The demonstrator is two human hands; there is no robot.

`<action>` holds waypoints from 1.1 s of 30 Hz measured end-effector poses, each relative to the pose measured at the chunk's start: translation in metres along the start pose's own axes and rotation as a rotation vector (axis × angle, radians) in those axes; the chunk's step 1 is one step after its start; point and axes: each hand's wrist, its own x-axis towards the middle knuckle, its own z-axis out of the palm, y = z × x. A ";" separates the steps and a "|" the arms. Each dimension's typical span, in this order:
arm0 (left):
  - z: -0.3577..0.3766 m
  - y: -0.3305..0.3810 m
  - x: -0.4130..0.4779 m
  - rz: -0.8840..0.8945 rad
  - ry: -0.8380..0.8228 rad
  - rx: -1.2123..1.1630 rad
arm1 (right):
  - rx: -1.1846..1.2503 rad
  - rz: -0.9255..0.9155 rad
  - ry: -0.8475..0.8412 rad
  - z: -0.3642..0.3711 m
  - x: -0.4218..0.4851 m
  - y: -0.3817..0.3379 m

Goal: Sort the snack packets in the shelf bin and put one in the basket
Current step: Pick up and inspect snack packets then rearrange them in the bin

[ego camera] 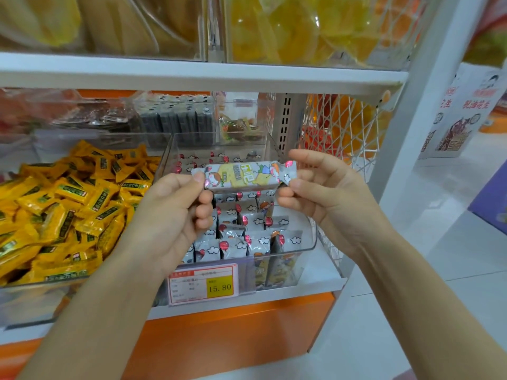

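Packet (244, 175) is held level in the air, printed face toward the camera, above the middle of the clear bin (312, 242). Left grip (175, 204) pinches the packet's left end between thumb and curled fingers. Right grip (321, 193) pinches the crimped right end between thumb and forefinger, with the other fingers loosely spread behind. The packet touches nothing but the two grips. The bin sits on the lower shelf (315, 286), near its right end. Inside it, matching packets (247, 237) stand on edge in rows, white with cloud and red balloon print. A price tag (203, 283) reading 15.80 is fixed to the bin's front wall. Just left of the bin, a second clear bin holds a loose heap of yellow packets (68, 204). More clear containers stand behind on the same shelf; their contents are blurred.
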 end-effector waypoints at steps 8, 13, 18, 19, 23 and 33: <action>0.000 -0.002 0.003 0.077 -0.070 0.210 | -0.210 -0.061 0.077 0.004 -0.002 0.001; 0.008 0.002 0.001 0.066 -0.061 0.314 | -0.300 -0.112 0.087 0.006 -0.003 0.000; 0.008 0.002 0.001 0.059 -0.027 0.368 | -0.403 -0.145 0.062 0.006 -0.002 -0.001; 0.006 -0.001 0.000 0.112 -0.045 0.436 | -0.391 -0.142 0.061 0.006 -0.002 0.000; 0.000 -0.006 0.000 0.189 -0.078 0.535 | -0.339 -0.124 0.067 0.006 -0.002 0.001; -0.001 -0.002 -0.002 0.303 -0.121 0.547 | -0.449 -0.146 0.132 0.006 -0.002 0.003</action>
